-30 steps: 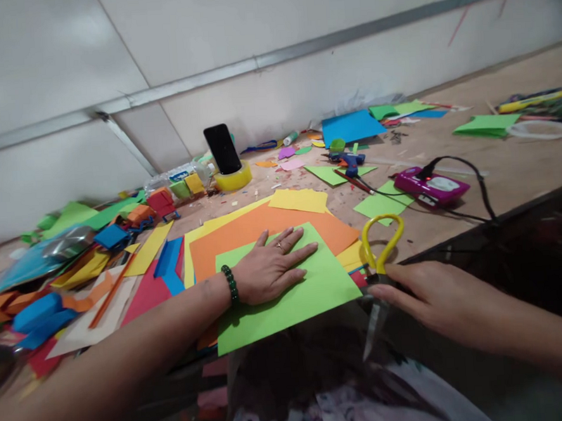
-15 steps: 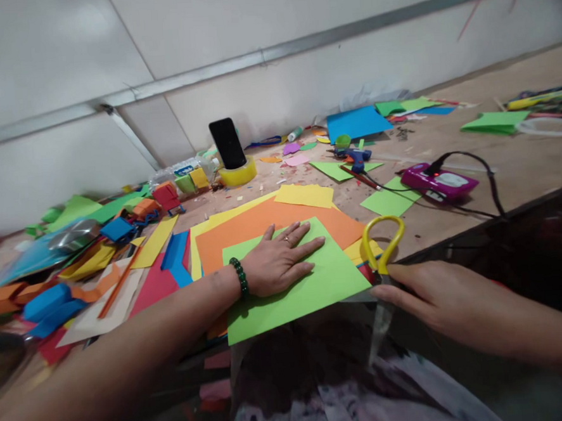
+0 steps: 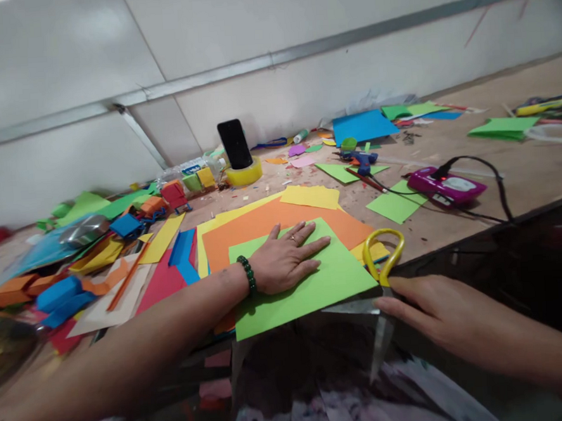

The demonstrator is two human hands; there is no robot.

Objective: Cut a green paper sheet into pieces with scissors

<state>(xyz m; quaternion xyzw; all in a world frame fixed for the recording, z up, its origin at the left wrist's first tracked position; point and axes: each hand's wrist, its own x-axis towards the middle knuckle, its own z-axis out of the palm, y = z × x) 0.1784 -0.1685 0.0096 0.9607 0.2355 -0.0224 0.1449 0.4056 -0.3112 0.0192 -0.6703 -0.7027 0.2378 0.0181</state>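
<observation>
My left hand (image 3: 288,261) lies flat, fingers spread, on a bright green sheet of paper (image 3: 287,308). That sheet rests over orange paper (image 3: 234,229) and yellow paper (image 3: 311,197) near the table's front edge. In my right hand (image 3: 424,300) is a pair of scissors (image 3: 383,252) with yellow handles, held between thumb and fingers around the pivot. The blades are spread apart, one pointing left just below the green sheet's lower right edge, the other pointing down toward my lap.
Folded paper shapes and coloured sheets crowd the left side. A phone (image 3: 235,143) leans upright on a roll of yellow tape (image 3: 244,173). To the right lie a blue glue gun (image 3: 364,161), a purple power strip (image 3: 446,186) with a black cord, and green paper (image 3: 397,202).
The scissors have dropped slightly, and their left-pointing blade now shows below the green sheet. My left hand stays pressed on the paper. The whole view has shifted a little.
</observation>
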